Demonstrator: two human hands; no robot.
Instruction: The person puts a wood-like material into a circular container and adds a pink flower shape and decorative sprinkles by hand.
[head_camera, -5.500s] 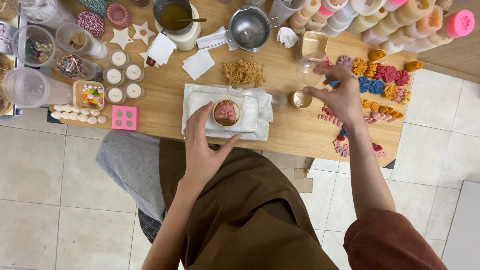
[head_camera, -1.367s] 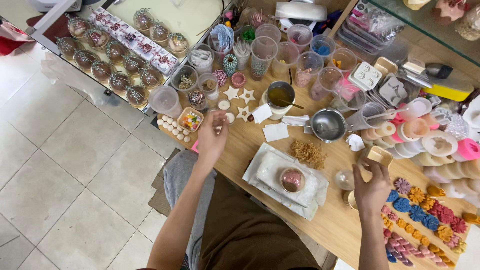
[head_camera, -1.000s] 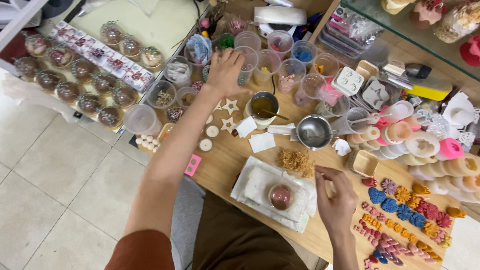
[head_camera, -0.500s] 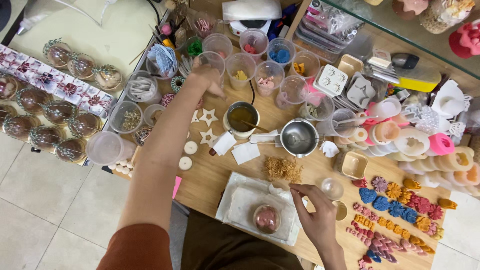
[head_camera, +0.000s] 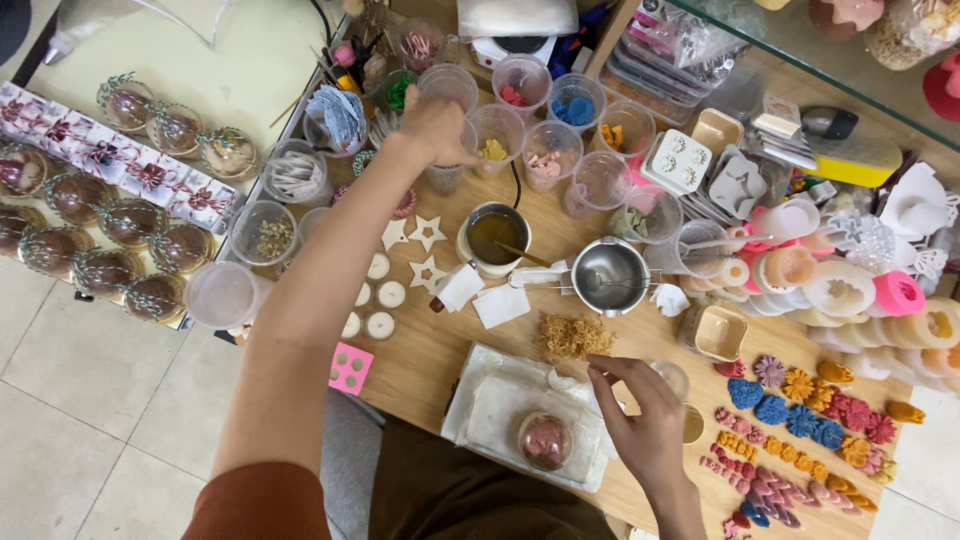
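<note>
While the left hand (head_camera: 437, 127) stretches far across the wooden worktable (head_camera: 430, 355), its fingers curl down over the rim of a clear plastic cup with yellow bits inside (head_camera: 494, 136), which stands in the back row of cups beside a clear cup of pink pieces (head_camera: 551, 152) and in front of a clear cup of blue pieces (head_camera: 576, 101); whether the fingers grip that cup or only touch it is hard to tell from this angle. Down at the near edge, the right hand (head_camera: 640, 420) hovers half closed, thumb and forefinger pinched close together just above a small clear glass jar (head_camera: 675, 378), with nothing visible between the fingertips. Just left of that hand sits a round clear mould filled with pink wax (head_camera: 545, 441), resting on a crumpled white cloth (head_camera: 490, 405). A loose heap of dried orange petals (head_camera: 574, 336) lies just behind the cloth, and beyond it stand a small steel melting pot (head_camera: 609, 277) and a white mug of amber liquid with a stick in it (head_camera: 494, 238). Rows of coloured flower-shaped wax pieces (head_camera: 800, 420) spread out to the right of the right hand.
</note>
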